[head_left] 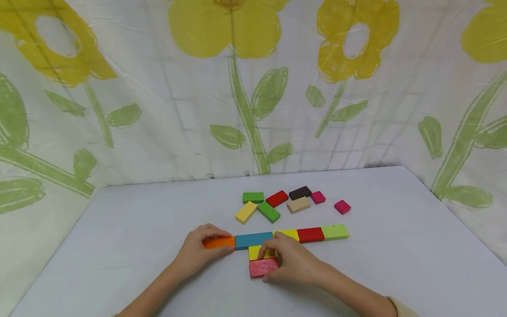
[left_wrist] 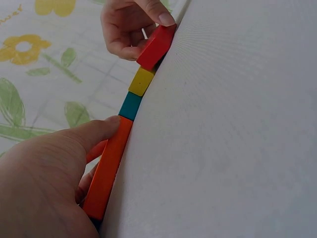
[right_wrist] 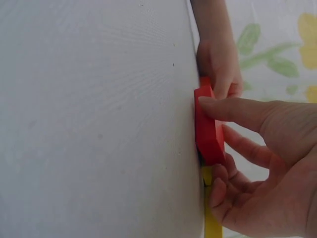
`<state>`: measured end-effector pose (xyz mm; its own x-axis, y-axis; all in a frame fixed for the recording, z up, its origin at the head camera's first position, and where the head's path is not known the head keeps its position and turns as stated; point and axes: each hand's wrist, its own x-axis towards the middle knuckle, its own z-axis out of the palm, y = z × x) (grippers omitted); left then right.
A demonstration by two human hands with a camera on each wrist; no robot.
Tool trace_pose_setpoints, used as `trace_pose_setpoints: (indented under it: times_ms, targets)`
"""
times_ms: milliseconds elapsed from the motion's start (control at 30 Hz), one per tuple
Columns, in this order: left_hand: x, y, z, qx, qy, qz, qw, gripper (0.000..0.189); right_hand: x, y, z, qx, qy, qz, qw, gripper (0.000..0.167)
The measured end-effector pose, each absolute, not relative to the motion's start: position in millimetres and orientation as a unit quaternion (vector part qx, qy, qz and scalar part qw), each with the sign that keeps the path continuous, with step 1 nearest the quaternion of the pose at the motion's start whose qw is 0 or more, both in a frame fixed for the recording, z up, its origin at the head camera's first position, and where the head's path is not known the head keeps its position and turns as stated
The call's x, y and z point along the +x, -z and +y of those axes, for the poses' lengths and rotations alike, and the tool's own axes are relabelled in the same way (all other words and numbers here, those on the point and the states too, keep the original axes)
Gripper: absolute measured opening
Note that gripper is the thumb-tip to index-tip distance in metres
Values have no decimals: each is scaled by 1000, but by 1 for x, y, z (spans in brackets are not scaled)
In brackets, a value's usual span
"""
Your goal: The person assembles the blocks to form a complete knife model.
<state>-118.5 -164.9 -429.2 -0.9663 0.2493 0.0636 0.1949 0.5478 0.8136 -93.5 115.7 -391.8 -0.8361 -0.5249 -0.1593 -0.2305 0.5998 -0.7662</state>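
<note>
In the head view a row of wooden blocks runs across the table: orange, blue, yellow, red and light green. My left hand grips the orange block at the row's left end, thumb along its near side. Below the blue block lies a second yellow block, partly covered by fingers. Against its near side is a pinkish-red block, which my right hand pinches between thumb and fingers. In the right wrist view this red block looks slightly tilted.
Behind the row lie loose blocks: two green, a pale yellow, a red, a dark brown, a beige and two small magenta ones. A flower-printed curtain hangs behind the white table.
</note>
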Motion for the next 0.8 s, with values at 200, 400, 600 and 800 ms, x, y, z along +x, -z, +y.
trace_pose_setpoints:
  times_ms: [200, 400, 600, 800]
  targets:
    - [-118, 429, -165, 122, -460, 879, 33, 23, -93, 391, 115, -218, 389, 876, 184, 39]
    - [-118, 427, -164, 119, -462, 878, 36, 23, -94, 391, 115, -219, 388, 877, 181, 40]
    - [-118, 427, -164, 119, -462, 878, 35, 23, -95, 392, 115, -221, 388, 877, 179, 39]
    - [-117, 426, -164, 120, -465, 876, 37, 23, -94, 391, 115, -217, 391, 875, 185, 39]
